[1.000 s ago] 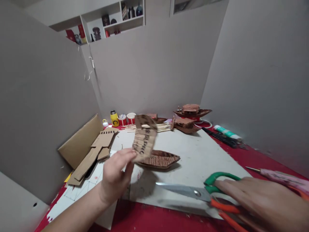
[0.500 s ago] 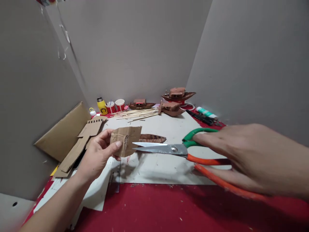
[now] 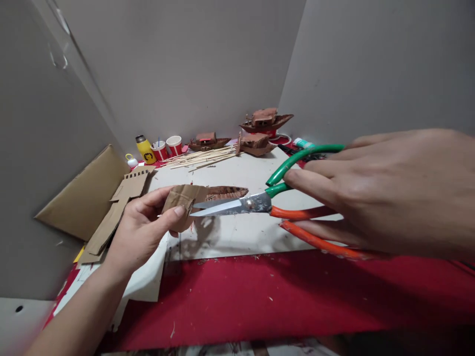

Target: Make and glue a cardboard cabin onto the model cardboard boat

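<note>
- The cardboard piece (image 3: 181, 197) is left of the frame's centre, held up above the white sheet (image 3: 237, 174).
- The left hand (image 3: 143, 225) pinches it, thumb in front, other fingers behind.
- At its right edge are the tips of the scissors (image 3: 250, 204), blades narrowly parted; whether they bite in, I cannot tell.
- The right hand (image 3: 393, 193), at the right of the frame, has its fingers wrapped around the handles.
- Just changed: the piece is tilted and shows a narrower face, which seems to bring its edge to the blades.
- Against the earlier frame, the boat hull (image 3: 228, 192), sticks (image 3: 208, 157) and model boats (image 3: 256, 143) sit higher; more red desk (image 3: 260, 296) shows below.
</note>
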`<state>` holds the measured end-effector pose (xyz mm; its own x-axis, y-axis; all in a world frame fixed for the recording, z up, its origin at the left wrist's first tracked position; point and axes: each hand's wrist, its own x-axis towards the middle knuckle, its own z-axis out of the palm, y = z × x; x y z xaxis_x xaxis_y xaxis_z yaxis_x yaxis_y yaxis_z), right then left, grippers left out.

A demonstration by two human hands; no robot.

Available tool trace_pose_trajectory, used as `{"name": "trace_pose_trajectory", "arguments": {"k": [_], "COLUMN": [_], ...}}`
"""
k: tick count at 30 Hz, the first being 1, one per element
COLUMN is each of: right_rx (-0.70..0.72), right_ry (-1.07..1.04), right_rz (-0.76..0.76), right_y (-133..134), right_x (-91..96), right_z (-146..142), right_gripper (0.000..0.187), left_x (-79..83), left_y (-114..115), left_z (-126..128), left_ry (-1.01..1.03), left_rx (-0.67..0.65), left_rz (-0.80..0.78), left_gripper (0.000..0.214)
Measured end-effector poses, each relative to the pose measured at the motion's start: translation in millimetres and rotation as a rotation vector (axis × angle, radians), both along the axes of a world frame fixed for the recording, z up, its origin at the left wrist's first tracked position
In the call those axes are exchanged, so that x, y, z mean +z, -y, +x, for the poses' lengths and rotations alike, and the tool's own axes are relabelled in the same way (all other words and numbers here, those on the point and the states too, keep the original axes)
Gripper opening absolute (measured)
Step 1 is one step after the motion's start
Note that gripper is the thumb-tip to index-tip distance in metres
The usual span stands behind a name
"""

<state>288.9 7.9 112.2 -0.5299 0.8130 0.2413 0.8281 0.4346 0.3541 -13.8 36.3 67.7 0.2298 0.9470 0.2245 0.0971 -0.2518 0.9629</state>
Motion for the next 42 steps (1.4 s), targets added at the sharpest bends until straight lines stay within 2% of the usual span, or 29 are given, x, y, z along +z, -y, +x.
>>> {"name": "trace_pose_trajectory", "arguments": {"k": [5, 9, 12, 16, 19, 23, 25, 30, 35, 42], "right_rx": [0.006, 0.124, 0.195, 0.196, 0.171, 0.156, 0.150, 0.130, 0.179, 0.153], "right_ry": [0.029, 0.008, 0.086, 0.168, 0.097, -0.078, -0.138, -0.222, -0.252, -0.211], "right_rz": [-0.073, -0.122, -0.123, -0.153, -0.179, -0.205, -0.226, -0.297, -0.269, -0.311], "right_y": [-3.9, -9.1, -12.8, -15.8, -15.8, -13.6, -12.2, -8.5, -7.2, -10.4], "right_x": [7.1, 9.8, 10.3, 10.2, 10.8, 11.4, 10.2, 1.0, -8.1, -16.2], "right_z": [-6.6, -7.8, -7.9, -8.3, -6.9, -3.9, -3.3, -3.7, -4.8, -4.4], "right_gripper": [0.043, 0.043, 0.038, 0.034, 0.036, 0.037, 0.037, 0.039, 0.043, 0.046], "left_x": [4.6, 6.5, 4.7, 0.8, 1.1, 2.0, 0.3, -4.4, -3.8, -5.7], "left_y": [5.0, 5.5, 3.8, -2.1, -7.4, -10.7, -10.3, -3.6, 2.8, 2.0], "left_z": [2.8, 2.5, 1.8, -1.1, -6.8, -14.2, -14.6, -6.2, 1.1, 5.1], "left_ry": [-0.064, -0.018, 0.001, 0.041, 0.060, 0.144, 0.178, 0.197, 0.183, 0.183], "left_rx": [0.022, -0.031, -0.066, -0.023, -0.006, -0.184, -0.221, -0.084, -0.073, -0.087], "left_rz": [-0.009, -0.082, -0.116, -0.121, -0.063, -0.068, -0.083, 0.010, 0.025, 0.014], "left_gripper": [0.031, 0.032, 0.030, 0.031, 0.030, 0.047, 0.045, 0.013, 0.017, 0.018]}}
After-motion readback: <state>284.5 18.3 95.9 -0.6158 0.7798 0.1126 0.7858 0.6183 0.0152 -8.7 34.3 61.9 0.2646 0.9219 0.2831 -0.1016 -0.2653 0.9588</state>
